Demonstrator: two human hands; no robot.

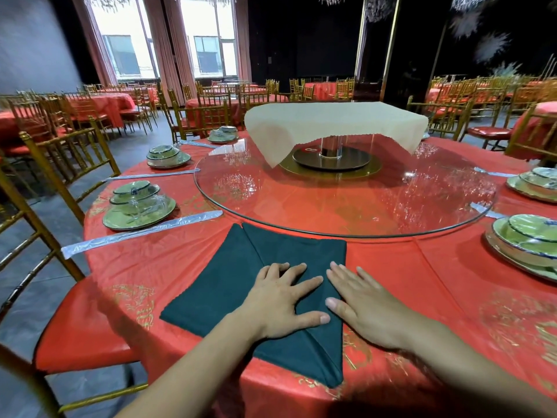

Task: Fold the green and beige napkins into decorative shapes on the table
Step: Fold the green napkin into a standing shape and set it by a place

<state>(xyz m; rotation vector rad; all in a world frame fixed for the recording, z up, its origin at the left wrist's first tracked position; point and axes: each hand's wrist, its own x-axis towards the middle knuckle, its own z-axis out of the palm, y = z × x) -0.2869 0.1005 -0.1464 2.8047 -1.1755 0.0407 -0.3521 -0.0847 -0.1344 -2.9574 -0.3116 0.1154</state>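
Observation:
A dark green napkin lies partly folded on the red tablecloth near the front edge, its flaps meeting in a crease that runs toward me. My left hand rests flat on the napkin's middle, fingers spread. My right hand presses flat along the napkin's right folded edge, partly on the cloth. A beige napkin is draped over a stand at the centre of the glass turntable, its corners hanging down.
Place settings of green plates and bowls stand at the left, farther left and right, with wrapped chopsticks between them. A gold chair with a red seat stands at my left. More tables and chairs fill the hall.

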